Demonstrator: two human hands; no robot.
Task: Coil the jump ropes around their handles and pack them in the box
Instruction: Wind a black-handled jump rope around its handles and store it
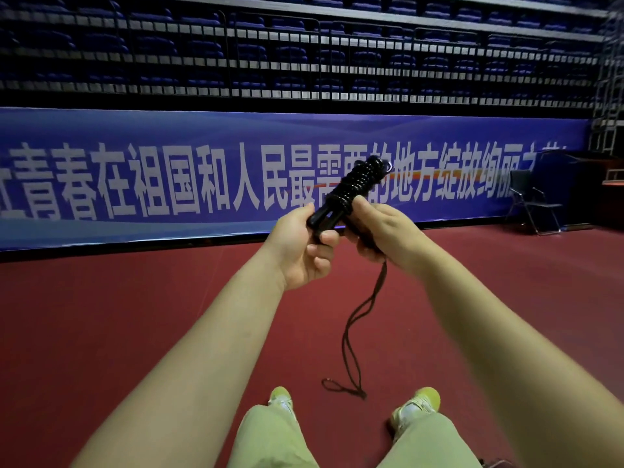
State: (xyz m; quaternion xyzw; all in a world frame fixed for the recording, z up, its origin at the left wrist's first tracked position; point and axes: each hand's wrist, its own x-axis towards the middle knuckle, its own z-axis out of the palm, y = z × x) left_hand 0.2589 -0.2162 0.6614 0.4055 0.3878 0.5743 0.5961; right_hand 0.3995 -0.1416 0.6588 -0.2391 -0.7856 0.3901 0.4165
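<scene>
Head view, centre of frame: left hand [300, 244] has its grip curled round the bare lower ends of the black jump rope handles [329, 214], while right hand [381, 231], just beside it, has its grip closed on the bundle where the coiled jump rope [363, 179] begins. Coils run up and to the right over the handles; a loose tail of rope [358, 336] hangs from the right hand to the red floor [135, 315], ending between the shoes [418, 405] at lower centre.
</scene>
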